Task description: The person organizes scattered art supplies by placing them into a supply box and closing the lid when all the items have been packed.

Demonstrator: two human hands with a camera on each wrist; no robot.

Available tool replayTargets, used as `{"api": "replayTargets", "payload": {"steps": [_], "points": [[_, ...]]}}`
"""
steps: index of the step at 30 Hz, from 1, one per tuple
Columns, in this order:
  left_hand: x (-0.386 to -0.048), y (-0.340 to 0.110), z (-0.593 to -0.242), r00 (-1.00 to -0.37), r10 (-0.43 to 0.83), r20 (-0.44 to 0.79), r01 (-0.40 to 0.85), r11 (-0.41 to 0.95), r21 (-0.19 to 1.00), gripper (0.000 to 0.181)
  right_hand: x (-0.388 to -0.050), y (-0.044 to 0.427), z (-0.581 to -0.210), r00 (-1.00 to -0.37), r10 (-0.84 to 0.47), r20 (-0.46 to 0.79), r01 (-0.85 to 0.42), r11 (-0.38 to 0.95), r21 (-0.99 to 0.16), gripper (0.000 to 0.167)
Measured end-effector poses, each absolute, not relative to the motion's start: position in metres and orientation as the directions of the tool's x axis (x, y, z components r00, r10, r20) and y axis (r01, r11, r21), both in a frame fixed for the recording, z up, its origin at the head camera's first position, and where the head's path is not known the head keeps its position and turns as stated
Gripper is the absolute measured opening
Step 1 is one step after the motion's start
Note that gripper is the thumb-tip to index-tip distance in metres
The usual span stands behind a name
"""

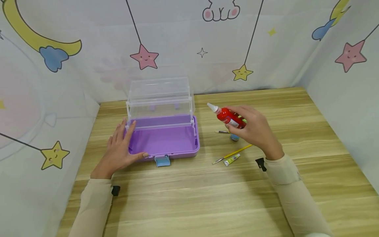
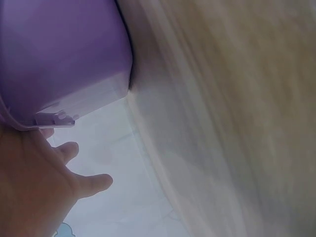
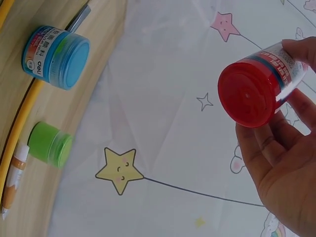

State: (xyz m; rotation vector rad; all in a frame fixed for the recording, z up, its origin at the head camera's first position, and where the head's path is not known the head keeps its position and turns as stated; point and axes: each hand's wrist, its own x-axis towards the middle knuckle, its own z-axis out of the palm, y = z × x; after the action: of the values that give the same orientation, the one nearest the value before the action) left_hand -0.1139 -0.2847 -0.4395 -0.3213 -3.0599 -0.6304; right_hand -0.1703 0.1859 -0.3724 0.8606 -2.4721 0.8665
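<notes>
A purple box (image 1: 165,140) with raised clear trays (image 1: 161,108) stands at the left of the table. The left hand (image 1: 119,148) rests on its left front corner, fingers spread; in the left wrist view that hand (image 2: 39,182) lies against the rim of the purple box (image 2: 64,54). Above the table, right of the box, the right hand (image 1: 254,130) grips a red bottle (image 1: 228,117), its white nozzle tilted up to the left. From the right wrist view, thumb and fingers of the right hand (image 3: 291,163) hold the red bottle (image 3: 249,94) around its side, base facing the camera.
Under and near the right hand lie a blue jar (image 1: 234,137), a yellow brush (image 1: 237,151), another brush (image 1: 222,132) and a small yellow tube (image 1: 232,160). A green jar (image 3: 50,144) shows in the right wrist view. A printed cloth (image 1: 177,39) hangs behind the table.
</notes>
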Motion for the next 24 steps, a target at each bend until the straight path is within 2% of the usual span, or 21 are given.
{"api": "replayTargets", "payload": {"steps": [7,24], "points": [[-0.114,-0.286,-0.443,-0.977,0.204,0.055,0.209,0.893,0.398,0.123,-0.174,0.174,-0.37,-0.723,-0.455,0.519,-0.676,0.619,-0.399,0.05],[-0.115,-0.285,-0.443,-0.977,0.202,0.063,0.211,0.899,0.384,0.124,-0.181,0.145,-0.369,-0.736,-0.524,0.429,-0.675,0.612,-0.412,0.048]]}}
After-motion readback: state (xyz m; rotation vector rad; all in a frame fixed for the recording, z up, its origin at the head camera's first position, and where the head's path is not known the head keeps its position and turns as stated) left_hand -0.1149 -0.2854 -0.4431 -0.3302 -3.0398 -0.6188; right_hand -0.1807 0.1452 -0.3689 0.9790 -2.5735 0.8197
